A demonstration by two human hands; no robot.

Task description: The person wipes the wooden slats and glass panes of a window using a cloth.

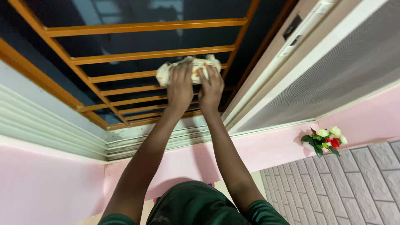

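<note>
From my feed, the glass [137, 12] behind the bars was dark and I could only make out dim reflections in it, nothing of what lay beyond. The window frame [29, 62] ran off the top and left edges, so its full size was lost to me. The cloth [187, 66] was half covered by the hands; I saw only its crumpled pale edges poking out above and to the left of the fingers. Left hand [180, 85] was spread flat, fingers stretched, pressing the cloth against an orange bar [125, 76]. Right hand [210, 87] sat just beside it, touching it, also flat on the cloth with fingers extended rather than curled. Whether either thumb pinched the fabric underneath, I couldn't tell. The cloth sat high on the grille, near its right side. Counting now: two hands, one cloth, six orange crossbars that I could see, one bunch of flowers [325, 139] fixed on the pink wall [50, 187] to the right, beside the mesh screen [333, 71]
</note>
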